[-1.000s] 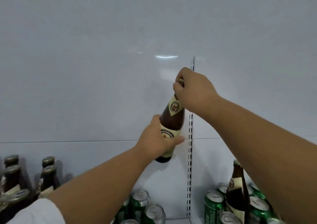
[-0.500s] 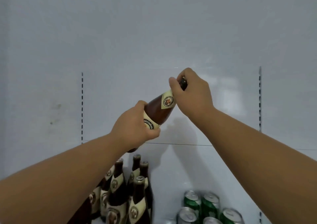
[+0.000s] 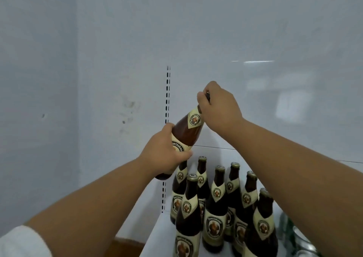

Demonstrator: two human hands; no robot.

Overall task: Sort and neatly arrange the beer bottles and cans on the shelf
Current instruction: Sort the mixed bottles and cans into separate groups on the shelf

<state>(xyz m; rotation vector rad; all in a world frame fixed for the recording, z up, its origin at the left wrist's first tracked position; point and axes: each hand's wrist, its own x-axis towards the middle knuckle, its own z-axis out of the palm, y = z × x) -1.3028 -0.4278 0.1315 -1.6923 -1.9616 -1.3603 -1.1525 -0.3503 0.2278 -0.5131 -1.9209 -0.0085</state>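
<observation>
Item: brown glass beer bottle with cream neck and body labels (image 3: 186, 131), being held in the air above the white shelf (image 3: 157, 235), tilted with its top leaning to the right and its base lower left. Its base is hanging just above and left of the standing group, apart from it.

Left hand (image 3: 165, 154): its grip is wrapping the lower body of the brown glass beer bottle, fingers curling over the body label, thumb lying along the near side.

Right hand (image 3: 220, 107): its grip is closing around the top of the neck, fingers curling over the cap so that the cap is hidden; the neck label is showing just below the hand.

Group: seven upright brown glass bottles with matching cream labels (image 3: 216, 203), standing close together on the white shelf at its left end, in rough rows, caps on.

Green cans (image 3: 288, 225): sitting at the right of the upright bottles, mostly hidden behind the right forearm and blurred; their number cannot be told.

Fittings: a white back panel (image 3: 117, 60) is rising behind the shelf, with a slotted upright strip (image 3: 167, 95) running down it just left of the held bottle. A white sleeve (image 3: 21, 241) is showing at the lower left corner.
</observation>
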